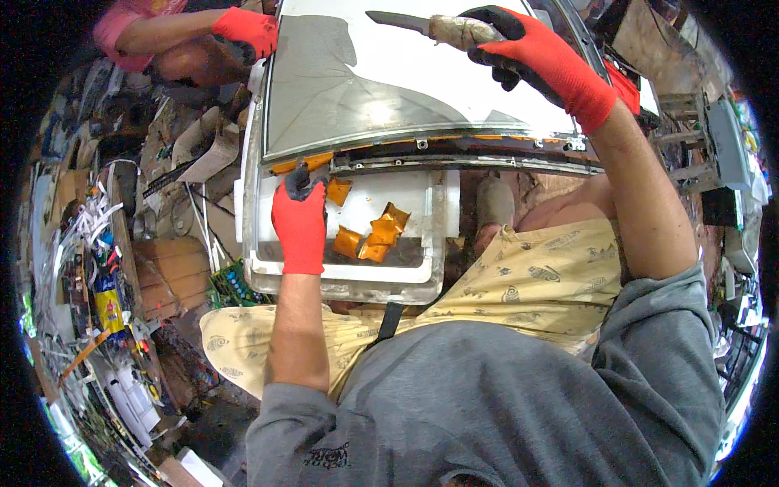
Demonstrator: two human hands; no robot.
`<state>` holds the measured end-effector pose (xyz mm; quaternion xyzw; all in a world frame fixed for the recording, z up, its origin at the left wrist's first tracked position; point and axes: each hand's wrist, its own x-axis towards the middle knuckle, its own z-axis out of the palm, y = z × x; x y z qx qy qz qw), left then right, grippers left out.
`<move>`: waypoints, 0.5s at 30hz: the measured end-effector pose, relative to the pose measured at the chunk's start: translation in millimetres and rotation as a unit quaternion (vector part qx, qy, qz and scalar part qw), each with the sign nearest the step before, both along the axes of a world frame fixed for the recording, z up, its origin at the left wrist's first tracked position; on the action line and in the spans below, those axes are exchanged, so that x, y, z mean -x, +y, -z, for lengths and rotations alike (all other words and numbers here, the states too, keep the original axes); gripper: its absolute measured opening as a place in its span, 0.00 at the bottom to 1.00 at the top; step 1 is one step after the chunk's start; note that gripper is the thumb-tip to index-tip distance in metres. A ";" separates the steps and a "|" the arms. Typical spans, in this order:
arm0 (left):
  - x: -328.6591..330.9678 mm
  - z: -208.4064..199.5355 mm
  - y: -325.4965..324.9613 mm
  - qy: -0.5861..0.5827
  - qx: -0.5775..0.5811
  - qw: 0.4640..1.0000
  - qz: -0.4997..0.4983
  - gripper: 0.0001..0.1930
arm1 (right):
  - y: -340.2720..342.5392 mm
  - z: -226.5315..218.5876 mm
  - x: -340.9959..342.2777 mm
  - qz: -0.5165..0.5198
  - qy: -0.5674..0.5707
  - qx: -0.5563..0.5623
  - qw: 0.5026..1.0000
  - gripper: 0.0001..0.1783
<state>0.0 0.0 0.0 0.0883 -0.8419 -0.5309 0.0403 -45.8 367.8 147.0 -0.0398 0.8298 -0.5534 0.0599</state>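
Observation:
My right hand (540, 61), in a red glove with black fingers, is closed around the pale wrapped handle of a knife (402, 22). The dark blade points left above a display panel (312, 105) with a grey and white sheet surface. At the panel's near left edge my left hand (299, 219), gloved the same way, pinches an orange film strip (318, 161). Several loose orange film pieces (381, 233) lie just right of that hand on a white tray-like panel (406, 274). A dark metal strip (462, 162) runs along the display panel's near edge.
Another person's red-gloved hand (246, 34) touches the display panel's far left edge. Piled scrap, with a green circuit board (231, 286) and a yellow-and-blue packet (109, 307), lies at left. A grey metal piece (726, 146) and more scrap stand at right.

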 end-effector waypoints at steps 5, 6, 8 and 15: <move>3.6 11.0 -7.5 -0.049 -0.094 0.994 0.018 0.18 | 0.6 3.2 -0.3 -0.002 0.003 -0.036 0.999 0.24; 2.1 9.8 -5.5 -0.021 -0.066 0.997 0.016 0.18 | -2.5 0.5 -1.5 -0.015 -0.008 -0.030 0.999 0.24; -3.9 9.2 2.1 0.035 -0.009 0.999 0.014 0.19 | -10.9 -5.1 -5.8 -0.041 -0.030 -0.019 0.999 0.24; -10.0 1.8 12.7 0.011 -0.085 0.996 -0.012 0.18 | -21.5 -6.5 -9.3 -0.069 -0.044 -0.092 0.992 0.24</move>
